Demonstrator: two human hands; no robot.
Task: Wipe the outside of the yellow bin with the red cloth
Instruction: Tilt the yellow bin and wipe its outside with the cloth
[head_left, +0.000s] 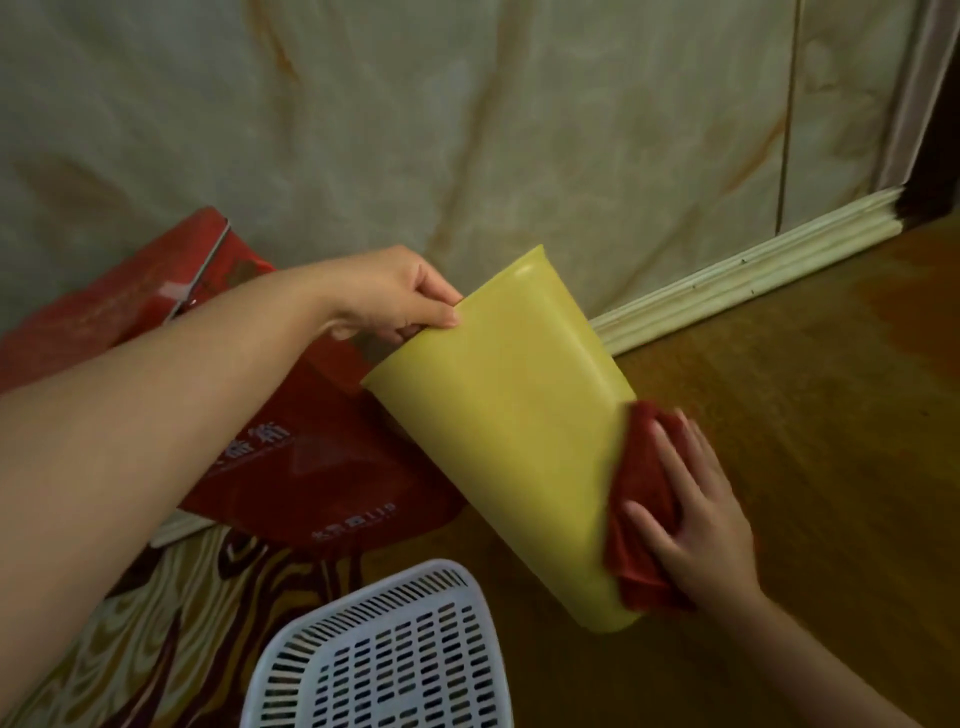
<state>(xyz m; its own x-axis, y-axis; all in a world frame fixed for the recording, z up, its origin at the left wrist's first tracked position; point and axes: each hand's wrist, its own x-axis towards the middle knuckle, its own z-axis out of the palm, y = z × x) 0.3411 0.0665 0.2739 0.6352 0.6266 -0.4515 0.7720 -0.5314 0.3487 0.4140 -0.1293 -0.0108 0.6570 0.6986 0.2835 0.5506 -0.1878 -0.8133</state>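
Note:
The yellow bin is tilted over the floor, its rim toward the upper left and its base toward the lower right. My left hand pinches the rim at the top, thumb outside and fingers inside. The red cloth lies bunched against the bin's right side near the base. My right hand presses flat on the cloth, fingers spread, holding it to the bin's wall. The bin's inside is hidden.
A white slotted plastic basket stands at the bottom centre, just below the bin. A red printed bag leans behind the bin on the left. A pale marbled wall with a skirting board runs behind, above the brown wooden floor.

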